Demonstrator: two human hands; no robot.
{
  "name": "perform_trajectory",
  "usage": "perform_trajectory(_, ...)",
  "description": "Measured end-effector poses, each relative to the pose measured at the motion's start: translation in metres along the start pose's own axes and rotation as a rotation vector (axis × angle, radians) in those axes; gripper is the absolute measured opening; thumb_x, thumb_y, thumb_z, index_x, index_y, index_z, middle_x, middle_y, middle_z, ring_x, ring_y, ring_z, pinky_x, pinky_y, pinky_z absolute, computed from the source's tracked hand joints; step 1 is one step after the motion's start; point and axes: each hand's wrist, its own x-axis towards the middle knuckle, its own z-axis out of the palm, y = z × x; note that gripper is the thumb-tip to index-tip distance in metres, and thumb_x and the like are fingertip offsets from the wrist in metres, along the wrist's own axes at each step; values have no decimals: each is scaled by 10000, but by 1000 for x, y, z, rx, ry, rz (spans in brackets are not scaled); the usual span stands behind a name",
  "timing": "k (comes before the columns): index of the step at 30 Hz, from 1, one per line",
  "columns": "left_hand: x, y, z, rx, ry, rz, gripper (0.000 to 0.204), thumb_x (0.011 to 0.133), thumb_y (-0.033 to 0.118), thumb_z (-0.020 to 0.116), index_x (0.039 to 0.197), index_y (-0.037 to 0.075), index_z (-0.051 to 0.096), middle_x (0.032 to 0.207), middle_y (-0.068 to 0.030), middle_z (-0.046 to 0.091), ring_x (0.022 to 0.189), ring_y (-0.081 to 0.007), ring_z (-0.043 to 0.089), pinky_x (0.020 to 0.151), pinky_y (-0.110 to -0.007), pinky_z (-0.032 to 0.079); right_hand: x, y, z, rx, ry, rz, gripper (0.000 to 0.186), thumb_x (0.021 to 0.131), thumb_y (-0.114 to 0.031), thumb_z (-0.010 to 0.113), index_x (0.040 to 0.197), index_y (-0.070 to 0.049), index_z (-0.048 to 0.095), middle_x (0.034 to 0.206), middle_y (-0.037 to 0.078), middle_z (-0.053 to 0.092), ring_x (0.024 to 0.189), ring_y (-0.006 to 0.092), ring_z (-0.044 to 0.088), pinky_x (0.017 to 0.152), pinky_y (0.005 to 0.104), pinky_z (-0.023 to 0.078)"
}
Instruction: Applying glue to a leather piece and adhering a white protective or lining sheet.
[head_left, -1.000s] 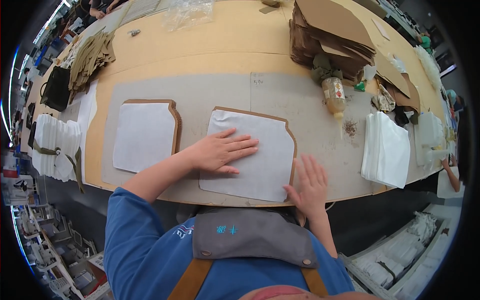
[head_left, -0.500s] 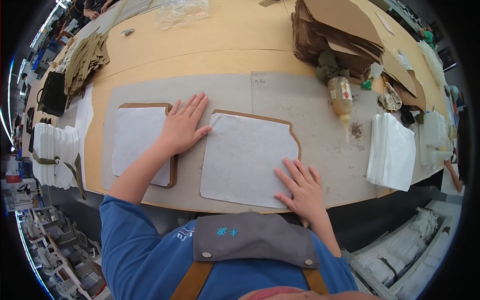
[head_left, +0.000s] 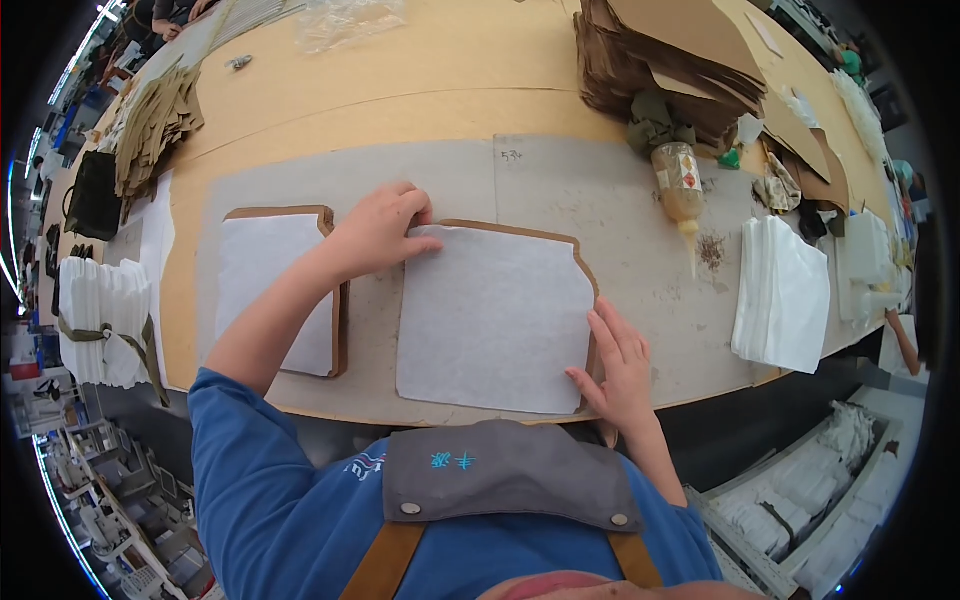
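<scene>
In front of me lies a brown panel (head_left: 505, 232) with a white sheet (head_left: 490, 320) on top; brown shows along its far and right edges. At its far left corner is my left hand (head_left: 385, 230), fingers curled and thumb over the sheet, pinching that corner, which is hidden under it. My right hand (head_left: 622, 370) rests against the near right edge, fingers stretched and thumb apart. To the left, partly under my left forearm, sits a similar stack of brown pieces (head_left: 342, 330) topped with a white sheet (head_left: 265, 275).
A glue bottle (head_left: 680, 190) lies nozzle toward me, by a tall stack of brown panels (head_left: 690, 50). Folded white sheets (head_left: 785, 290) are at right, a tied white bundle (head_left: 105, 320) at left. Further off are brown strips (head_left: 160, 130), a black bag (head_left: 93, 195) and clear plastic (head_left: 350, 22).
My left hand went from lying flat between the two pieces to curling at the panel's far left corner. My right hand slid off the sheet's face to its right edge.
</scene>
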Motion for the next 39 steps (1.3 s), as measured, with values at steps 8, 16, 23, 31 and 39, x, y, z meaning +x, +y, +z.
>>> perform_trajectory(8, 0, 4, -28, -847, -85, -413, 233, 983, 200, 674, 1159, 54, 632, 879, 5, 666, 880, -80, 629, 833, -276, 551, 38, -9, -13, 76, 129, -77, 466, 825, -155, 781, 1267, -73, 656, 1292, 108, 648, 1113, 293, 625, 934, 409, 450)
perform_trajectory(16, -1, -2, -29, -909, -233, -372, 237, 976, 216, 684, 1160, 67, 665, 916, 1, 703, 854, -68, 668, 756, -251, 584, 152, -66, 5, 263, 209, -263, 168, 809, -91, 781, 961, -86, 709, 949, 64, 694, 878, 273, 647, 726, 366, 514)
perform_trajectory(23, -3, 2, -29, -1053, -302, -350, 268, 970, 239, 706, 1177, 78, 650, 929, 8, 705, 866, -61, 671, 758, -242, 586, 188, -87, 38, 190, 153, -350, 137, 809, -93, 775, 919, -100, 693, 881, 33, 652, 821, 251, 614, 713, 380, 499)
perform_trajectory(31, -3, -8, -21, -1178, -326, -308, 376, 952, 229, 726, 1258, 40, 613, 946, -20, 721, 840, -71, 676, 757, -241, 582, 187, -86, 40, 131, 98, -335, 135, 809, -81, 781, 919, -108, 707, 877, 29, 657, 815, 246, 609, 715, 371, 497)
perform_trajectory(39, -5, 3, -23, -1093, -258, -337, 414, 908, 169, 722, 1279, 28, 605, 904, -24, 712, 817, -74, 665, 751, -237, 564, 184, -85, 47, 45, 101, -428, 140, 776, -71, 720, 895, -55, 649, 894, 71, 613, 853, 254, 601, 709, 376, 501)
